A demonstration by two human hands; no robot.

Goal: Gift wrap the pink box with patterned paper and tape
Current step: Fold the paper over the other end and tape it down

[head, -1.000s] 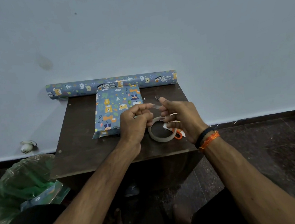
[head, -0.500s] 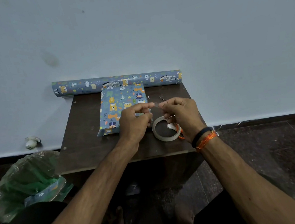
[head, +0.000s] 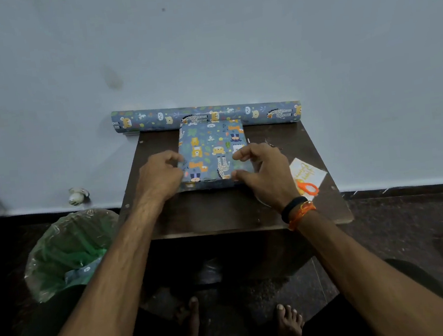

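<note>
Both hands (head: 160,174) (head: 264,174) now seemingly grip the wrapped box (head: 213,152).

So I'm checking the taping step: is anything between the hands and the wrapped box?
Nothing visible: the left hand and right hand already touch the wrapped box at its sides.

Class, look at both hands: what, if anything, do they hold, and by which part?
Both hold the blue animal-patterned wrapped box: left hand at its near-left edge, right hand at its near-right corner.

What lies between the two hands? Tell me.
The wrapped box lies between the left hand and right hand; both touch its sides on the table, per the head view.
</note>
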